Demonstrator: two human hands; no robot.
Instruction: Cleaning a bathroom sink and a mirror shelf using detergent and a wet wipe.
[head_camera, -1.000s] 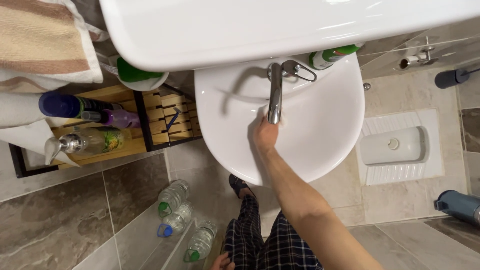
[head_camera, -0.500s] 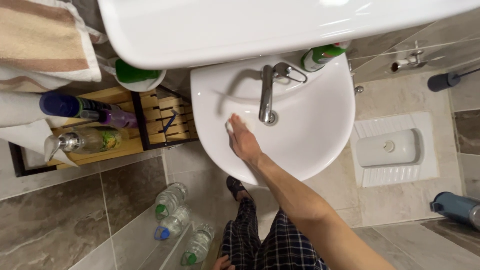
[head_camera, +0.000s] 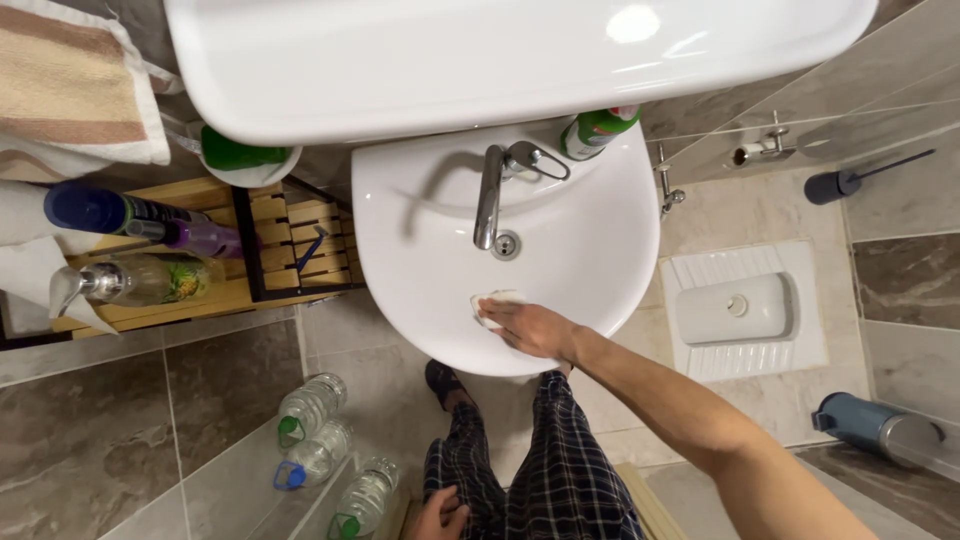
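while the right hand pressed a small white cloth flat against the near inner wall of the white washbasin, its fingers lay spread over the pad rather than curled round it, so the cloth was pinned under the palm and fingertips, only its pale edge peeping out on the side toward the drain. half a second before, that same hand had been higher up on the bowl's left slope beside the chrome tap, and a full second before it had been right under the spout; so the wiping had swept away from the tap, round the left side and down to the front lip closest to the person. to my eye that meant the back and left of the bowl had been gone over and the rubbing had reached the near rim, with the right slope not yet touched in these views. the left hand hung low by the checked trousers, loosely curled, and i could not tell whether it held anything. a green-capped spray bottle lay on the ledge behind the tap, three plastic water bottles stood on the tiled floor, and a wooden rack with toiletries stood to the left of the basin.
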